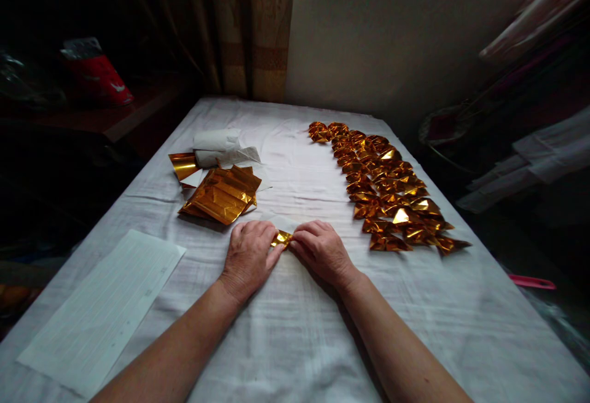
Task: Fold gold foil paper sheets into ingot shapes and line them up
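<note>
A small folded piece of gold foil paper point(281, 239) lies between my hands at the middle of the table. My left hand point(251, 254) is closed on its left part, the fingers covering that end. My right hand point(323, 250) pinches its right end between thumb and fingers. Just beyond my left hand is a loose stack of gold foil sheets point(221, 194), fanned unevenly. To the right stand several rows of folded gold foil shapes point(387, 185), running from the back of the table toward me.
A white cloth point(295, 341) with wrinkles covers the table. A lined paper sheet point(104, 311) lies at the left, and a white tissue roll point(216, 140) sits behind the foil stack. A red container point(99, 77) stands on a dark side table. A pink handle point(532, 282) shows beyond the right edge.
</note>
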Demonstrator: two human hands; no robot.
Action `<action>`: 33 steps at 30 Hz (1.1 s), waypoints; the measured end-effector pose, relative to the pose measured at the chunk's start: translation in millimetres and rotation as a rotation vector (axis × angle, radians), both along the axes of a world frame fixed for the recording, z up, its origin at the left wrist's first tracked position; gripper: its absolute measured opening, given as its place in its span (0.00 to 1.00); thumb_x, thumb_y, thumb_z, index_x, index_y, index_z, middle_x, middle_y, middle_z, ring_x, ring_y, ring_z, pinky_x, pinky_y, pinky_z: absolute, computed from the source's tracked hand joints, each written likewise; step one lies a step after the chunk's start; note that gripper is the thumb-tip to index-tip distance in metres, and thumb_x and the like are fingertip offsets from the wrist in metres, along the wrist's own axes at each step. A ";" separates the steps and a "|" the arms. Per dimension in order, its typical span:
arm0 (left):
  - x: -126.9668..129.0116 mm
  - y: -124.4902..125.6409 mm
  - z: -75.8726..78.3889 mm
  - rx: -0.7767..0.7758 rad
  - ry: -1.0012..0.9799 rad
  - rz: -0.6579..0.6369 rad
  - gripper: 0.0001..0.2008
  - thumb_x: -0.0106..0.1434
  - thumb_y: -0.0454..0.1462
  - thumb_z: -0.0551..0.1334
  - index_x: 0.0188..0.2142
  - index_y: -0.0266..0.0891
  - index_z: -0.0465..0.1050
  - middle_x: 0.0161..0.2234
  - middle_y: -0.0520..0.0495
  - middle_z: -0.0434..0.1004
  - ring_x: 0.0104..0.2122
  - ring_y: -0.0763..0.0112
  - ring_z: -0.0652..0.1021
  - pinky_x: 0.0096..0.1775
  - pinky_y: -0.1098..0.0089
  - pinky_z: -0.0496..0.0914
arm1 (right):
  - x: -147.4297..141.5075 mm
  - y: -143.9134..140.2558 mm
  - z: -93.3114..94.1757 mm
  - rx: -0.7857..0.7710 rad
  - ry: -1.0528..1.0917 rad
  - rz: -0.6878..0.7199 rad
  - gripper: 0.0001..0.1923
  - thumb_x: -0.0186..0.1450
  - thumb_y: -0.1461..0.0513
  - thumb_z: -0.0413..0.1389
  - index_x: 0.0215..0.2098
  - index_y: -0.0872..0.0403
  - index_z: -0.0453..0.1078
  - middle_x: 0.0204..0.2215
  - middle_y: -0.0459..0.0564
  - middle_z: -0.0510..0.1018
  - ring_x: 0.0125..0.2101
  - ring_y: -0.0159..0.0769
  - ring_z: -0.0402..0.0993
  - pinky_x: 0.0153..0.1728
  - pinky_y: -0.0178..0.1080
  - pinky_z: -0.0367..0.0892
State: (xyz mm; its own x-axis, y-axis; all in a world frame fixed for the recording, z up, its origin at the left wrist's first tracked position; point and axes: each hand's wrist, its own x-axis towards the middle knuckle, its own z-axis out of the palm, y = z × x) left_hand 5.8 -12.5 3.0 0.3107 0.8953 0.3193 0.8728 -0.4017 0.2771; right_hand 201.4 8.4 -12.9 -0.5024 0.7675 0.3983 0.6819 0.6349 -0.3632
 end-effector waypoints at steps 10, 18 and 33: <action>0.4 -0.4 0.5 0.003 0.012 -0.013 0.04 0.66 0.37 0.58 0.38 0.42 0.71 0.42 0.45 0.78 0.43 0.60 0.74 0.47 0.58 0.62 | -9.8 3.2 -0.9 -0.046 0.029 -0.165 0.10 0.68 0.56 0.56 0.30 0.51 0.71 0.31 0.48 0.76 0.35 0.37 0.69 0.38 0.39 0.60; 1.7 -1.2 -1.6 0.019 0.006 0.000 0.06 0.65 0.41 0.61 0.38 0.41 0.71 0.42 0.45 0.77 0.44 0.58 0.73 0.49 0.57 0.62 | -16.6 -1.0 -2.0 -0.052 -0.008 -0.234 0.08 0.67 0.60 0.56 0.30 0.51 0.69 0.33 0.50 0.75 0.36 0.39 0.68 0.39 0.41 0.59; 9.2 1.1 0.6 -0.003 0.073 0.077 0.09 0.68 0.42 0.58 0.34 0.41 0.68 0.35 0.45 0.74 0.40 0.58 0.71 0.45 0.57 0.61 | -21.0 -0.8 -4.0 -0.052 -0.034 -0.301 0.09 0.67 0.59 0.55 0.28 0.51 0.67 0.31 0.50 0.73 0.35 0.40 0.66 0.37 0.41 0.58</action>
State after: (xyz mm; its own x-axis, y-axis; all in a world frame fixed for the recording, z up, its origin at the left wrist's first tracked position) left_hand 15.0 -11.4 3.6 0.2634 0.9184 0.2953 0.9189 -0.3320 0.2131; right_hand 180.4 7.6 -16.9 -0.2616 0.9029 0.3412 0.8488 0.3835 -0.3641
